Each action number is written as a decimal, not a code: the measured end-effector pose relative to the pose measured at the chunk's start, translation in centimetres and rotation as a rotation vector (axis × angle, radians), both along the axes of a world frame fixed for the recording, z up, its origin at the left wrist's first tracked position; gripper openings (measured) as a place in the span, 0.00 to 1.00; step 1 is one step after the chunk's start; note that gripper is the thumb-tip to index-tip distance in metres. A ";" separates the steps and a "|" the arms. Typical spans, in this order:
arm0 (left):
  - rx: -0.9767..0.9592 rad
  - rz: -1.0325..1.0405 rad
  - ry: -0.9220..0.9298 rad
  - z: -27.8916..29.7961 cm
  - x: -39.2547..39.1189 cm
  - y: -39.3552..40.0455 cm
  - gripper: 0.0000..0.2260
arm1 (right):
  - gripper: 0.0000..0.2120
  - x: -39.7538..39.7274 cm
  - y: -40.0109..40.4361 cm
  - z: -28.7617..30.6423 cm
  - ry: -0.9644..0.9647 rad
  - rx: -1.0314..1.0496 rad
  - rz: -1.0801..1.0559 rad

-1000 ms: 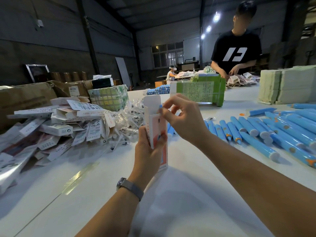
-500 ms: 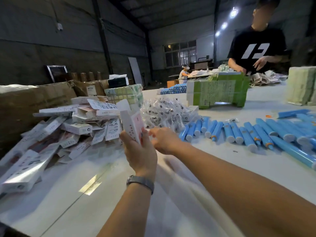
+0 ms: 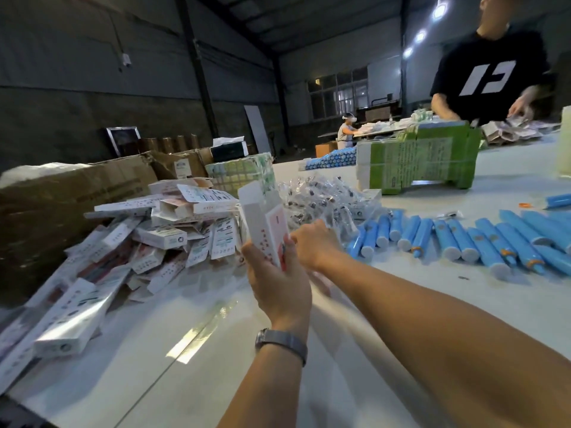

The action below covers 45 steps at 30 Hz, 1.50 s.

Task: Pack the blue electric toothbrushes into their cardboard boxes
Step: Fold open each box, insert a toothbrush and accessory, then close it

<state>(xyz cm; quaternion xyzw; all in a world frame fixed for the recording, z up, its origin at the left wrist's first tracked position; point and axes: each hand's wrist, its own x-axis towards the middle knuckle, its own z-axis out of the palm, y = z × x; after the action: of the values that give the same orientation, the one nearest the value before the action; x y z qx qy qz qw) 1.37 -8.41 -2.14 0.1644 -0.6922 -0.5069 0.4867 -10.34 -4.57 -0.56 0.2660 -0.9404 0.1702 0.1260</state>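
The left hand (image 3: 279,288) grips an open toothbrush box (image 3: 265,230); the right hand (image 3: 312,247) looks loose. Next, probably close the flap.

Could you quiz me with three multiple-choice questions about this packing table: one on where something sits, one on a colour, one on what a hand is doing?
1. Where does the heap of small cardboard boxes lie on the table?
A. To the left of the person's hands
B. To the right, among the toothbrushes
C. On the green carton

2. What colour are the toothbrushes lined up on the table?
A. Red
B. Blue
C. Yellow

3. What is the left hand doing?
A. Lying flat on the table
B. Gripping a toothbrush
C. Holding an upright box with its top flap open

Answers:
1 A: the heap lies left of both hands.
2 B: their bodies are blue with pale end caps.
3 C: its fingers wrap the box's lower part, while the right hand reaches towards the bagged parts beyond it.
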 end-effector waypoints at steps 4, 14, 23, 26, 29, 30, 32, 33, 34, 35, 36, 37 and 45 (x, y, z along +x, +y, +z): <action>-0.003 -0.008 0.027 0.1 0.1 0.6 0.19 | 0.07 0.8 2.7 1.3 0.048 -0.243 -0.031; -0.127 -0.325 0.072 -0.3 0.4 2.9 0.18 | 0.10 8.8 12.5 9.0 -0.013 -1.207 0.190; -0.178 -0.537 0.100 -0.3 1.9 5.8 0.17 | 0.09 14.4 17.4 11.6 0.331 -1.160 0.262; -0.165 -0.528 0.141 0.1 2.3 6.2 0.18 | 0.07 14.8 17.2 11.1 0.503 -0.959 0.245; -0.172 -0.539 0.108 -0.1 2.5 6.7 0.19 | 0.06 14.8 17.0 11.2 0.627 -0.856 0.261; -0.172 -0.543 0.094 -0.1 2.7 7.0 0.19 | 0.05 14.8 17.0 11.3 0.684 -0.830 0.262; -0.161 -0.554 0.089 0.0 3.0 7.3 0.19 | 0.05 14.9 16.9 11.4 0.751 -0.809 0.276; -0.158 -0.558 0.090 0.1 3.1 7.4 0.19 | 0.05 14.8 17.0 11.3 0.766 -0.785 0.290; -0.152 -0.562 0.093 0.2 3.2 7.5 0.18 | 0.05 14.7 16.9 11.1 0.771 -0.738 0.305; -0.140 -0.569 0.100 0.3 3.2 7.5 0.17 | 0.05 14.6 16.8 10.8 0.767 -0.672 0.316; -0.130 -0.577 0.104 0.3 3.3 7.5 0.17 | 0.05 14.5 16.8 10.4 0.754 -0.604 0.325; -0.130 -0.582 0.102 0.3 3.3 7.5 0.17 | 0.05 14.3 16.7 10.1 0.733 -0.555 0.330; -0.095 -0.782 0.145 0.4 3.4 7.2 0.15 | 0.02 12.8 16.9 8.1 0.358 -0.603 0.336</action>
<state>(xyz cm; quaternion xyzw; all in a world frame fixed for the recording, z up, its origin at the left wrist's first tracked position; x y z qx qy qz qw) 4.76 -1.24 -1.73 -0.1703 -0.6892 -0.6315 0.3117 2.50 12.34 7.54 0.3928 -0.7547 0.4079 0.3312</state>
